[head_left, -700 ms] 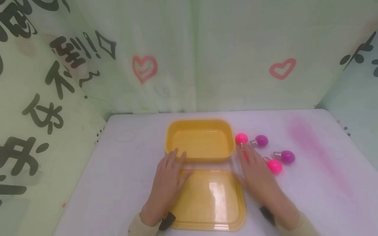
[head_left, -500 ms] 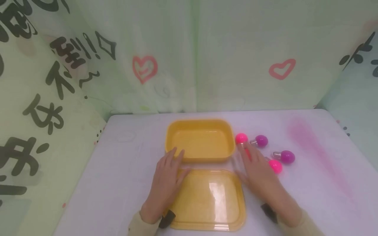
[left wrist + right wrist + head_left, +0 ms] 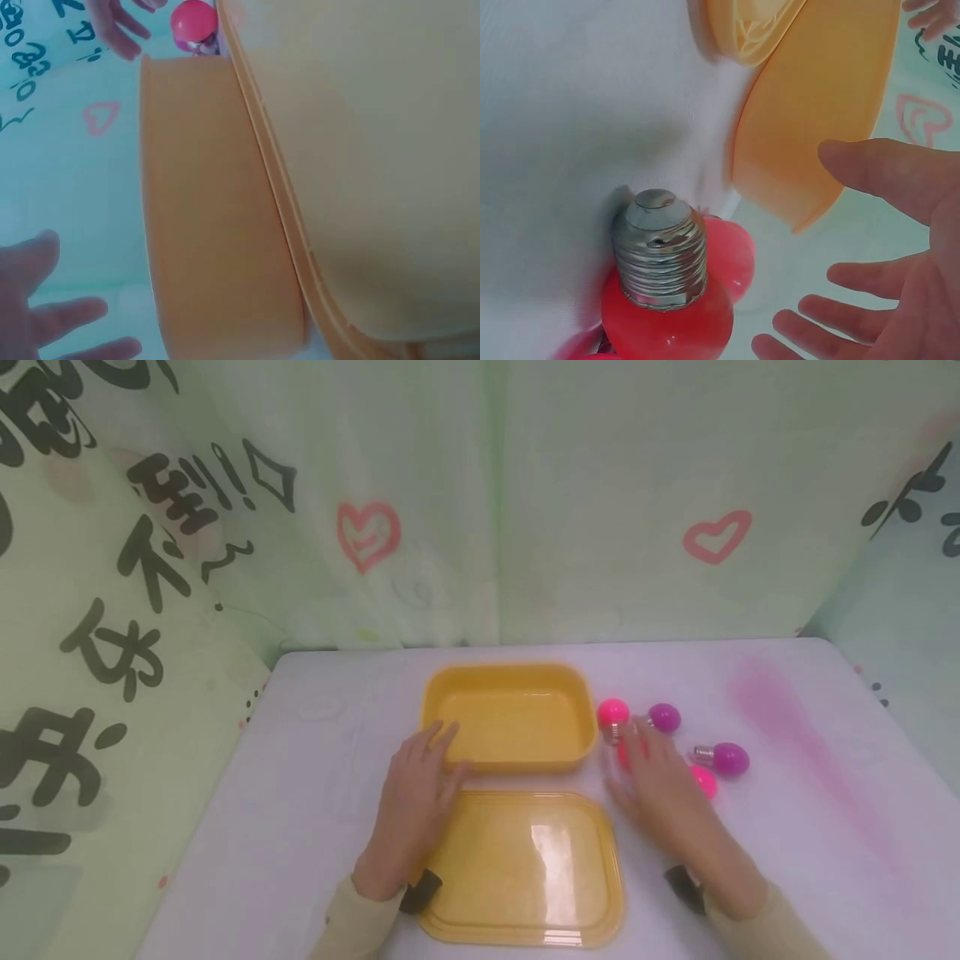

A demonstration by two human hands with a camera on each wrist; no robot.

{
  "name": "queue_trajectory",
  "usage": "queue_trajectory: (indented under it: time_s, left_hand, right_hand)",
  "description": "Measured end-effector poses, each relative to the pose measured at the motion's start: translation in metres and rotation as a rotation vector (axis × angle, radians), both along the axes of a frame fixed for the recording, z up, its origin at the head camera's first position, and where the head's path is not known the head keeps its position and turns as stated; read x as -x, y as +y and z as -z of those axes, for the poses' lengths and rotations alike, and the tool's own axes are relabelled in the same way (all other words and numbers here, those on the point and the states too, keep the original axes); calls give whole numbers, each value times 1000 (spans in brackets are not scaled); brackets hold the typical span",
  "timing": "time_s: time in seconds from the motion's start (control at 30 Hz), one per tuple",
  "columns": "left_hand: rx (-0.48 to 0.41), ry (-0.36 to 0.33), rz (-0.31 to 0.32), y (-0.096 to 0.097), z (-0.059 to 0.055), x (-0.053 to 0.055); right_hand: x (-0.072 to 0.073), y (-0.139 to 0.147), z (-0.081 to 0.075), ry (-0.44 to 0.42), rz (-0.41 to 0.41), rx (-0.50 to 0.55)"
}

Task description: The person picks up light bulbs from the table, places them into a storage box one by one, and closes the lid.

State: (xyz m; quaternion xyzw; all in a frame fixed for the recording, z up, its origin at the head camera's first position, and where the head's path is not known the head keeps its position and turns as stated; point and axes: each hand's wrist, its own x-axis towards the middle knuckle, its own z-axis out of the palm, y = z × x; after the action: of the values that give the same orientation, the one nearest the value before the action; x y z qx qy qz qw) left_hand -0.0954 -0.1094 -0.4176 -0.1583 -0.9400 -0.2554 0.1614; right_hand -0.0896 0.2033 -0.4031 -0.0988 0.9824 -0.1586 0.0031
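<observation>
My left hand (image 3: 411, 802) hovers at the front left corner of a yellow plastic tub (image 3: 510, 767), fingers spread, holding nothing. In front of the tub lies its flat yellow lid (image 3: 517, 868). My right hand (image 3: 663, 785) hovers over several light bulbs right of the tub, its fingers loose. Partly under it is a red bulb (image 3: 667, 322), metal screw base towards the right wrist camera and apart from the fingers. Around it lie a pink bulb (image 3: 613, 711) beside the tub, a purple bulb (image 3: 664, 718), another purple bulb (image 3: 731, 760) and a half-hidden pink bulb (image 3: 703, 782).
Everything lies on a white table (image 3: 300, 793) with a pink smear (image 3: 802, 735) at its right. Pale green cloth walls (image 3: 540, 510) with hearts and black writing enclose the back and sides. Dark straps (image 3: 684, 889) sit at both wrists.
My left hand has drifted left, away from the tub and lid. The right hand has shifted a little to the right, showing more of the red bulb. Tub, lid and bulbs stay in place.
</observation>
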Motion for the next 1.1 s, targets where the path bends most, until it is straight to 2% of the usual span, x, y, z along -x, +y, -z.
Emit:
queue_trajectory:
  time_s: [0.27, 0.43, 0.57, 0.7, 0.83, 1.0, 1.1]
  left_hand:
    - [-46, 140, 32, -9, 1, 15]
    - [-84, 162, 45, -14, 2, 21]
    - [-97, 133, 39, -18, 2, 27]
    - [-156, 88, 22, -22, 2, 32]
    - [-219, 48, -5, -27, 1, 38]
    - [-249, -26, -50, -32, 0, 46]
    - [-274, -59, -62, -34, 0, 50]
  right_hand:
    - [4, 0, -2, -63, 35, 35]
    - [7, 2, -1, -66, 30, 41]
    - [9, 5, 1, -82, 42, 46]
    - [11, 8, 4, -82, 49, 49]
    - [11, 11, 6, -47, 33, 50]
    - [10, 12, 7, 21, -7, 45]
    - [11, 12, 6, 25, -10, 42]
